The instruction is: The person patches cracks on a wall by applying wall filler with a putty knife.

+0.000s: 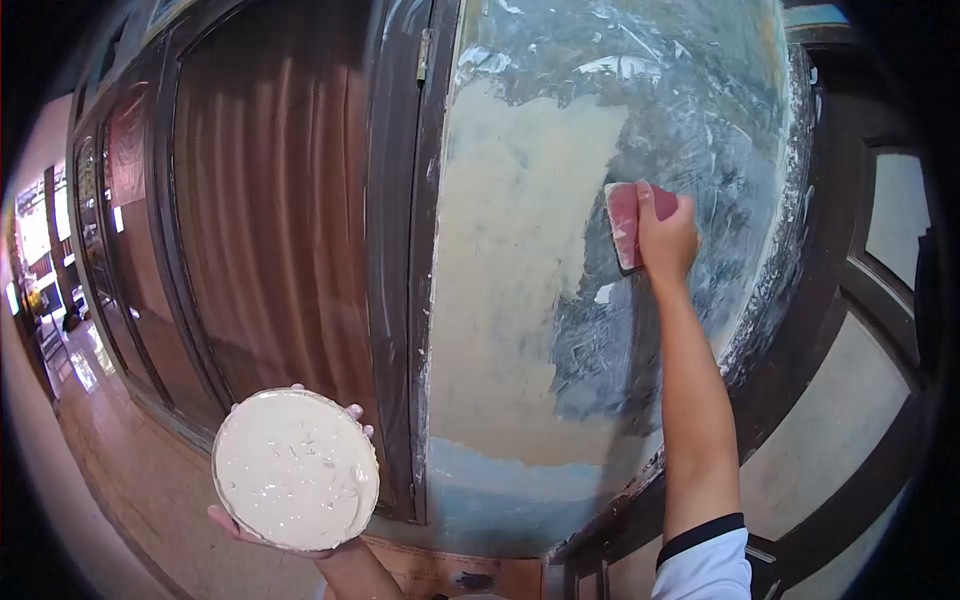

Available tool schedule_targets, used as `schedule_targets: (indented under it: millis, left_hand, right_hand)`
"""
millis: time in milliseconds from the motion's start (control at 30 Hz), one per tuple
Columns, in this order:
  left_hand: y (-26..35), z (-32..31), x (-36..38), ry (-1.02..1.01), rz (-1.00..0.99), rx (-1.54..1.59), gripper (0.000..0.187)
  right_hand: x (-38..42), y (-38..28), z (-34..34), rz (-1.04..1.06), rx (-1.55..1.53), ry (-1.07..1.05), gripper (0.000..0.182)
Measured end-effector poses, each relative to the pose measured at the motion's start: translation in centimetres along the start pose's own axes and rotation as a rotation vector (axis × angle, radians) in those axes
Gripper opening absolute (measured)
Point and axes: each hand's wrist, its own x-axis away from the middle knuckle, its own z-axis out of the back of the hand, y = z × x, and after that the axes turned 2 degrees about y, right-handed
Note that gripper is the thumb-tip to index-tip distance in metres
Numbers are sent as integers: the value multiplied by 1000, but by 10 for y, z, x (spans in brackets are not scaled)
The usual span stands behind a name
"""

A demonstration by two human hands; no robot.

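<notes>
My right hand point(667, 236) grips a red putty scraper point(625, 222) with pale smears on its face, its edge against or close to the wall point(690, 130). A patch of cream putty point(520, 200) covers the wall to the left of the scraper; around and to the right of it the surface is mottled blue-grey with whitish streaks. At lower left, my left hand point(236, 526) supports a round container point(217, 470) from beneath, fingertips showing past its rim. Cream putty point(290, 460) fills it to the rim. How deep the container is cannot be seen.
A dark-framed window or door with a brown curtain point(275, 220) stands left of the wall, a hinge point(423, 57) on its frame. Dark panelled woodwork point(840, 340) lies close on the right. Below, brown sheeting point(430, 570) lies on the floor. A tiled walkway point(110, 430) runs off at far left.
</notes>
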Motion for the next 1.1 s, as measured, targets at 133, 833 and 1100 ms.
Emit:
schedule_targets:
  millis: [133, 833, 1100]
  left_hand:
    - [3, -1, 5, 20, 17, 7, 118]
    - [-7, -2, -6, -64, 29, 19, 118]
    - [-17, -17, -11, -72, 9, 22, 118]
  right_hand:
    - [19, 4, 6, 191, 24, -95, 58]
    - [12, 7, 10, 535, 54, -187, 62]
    - [-4, 6, -6, 299, -37, 25, 59]
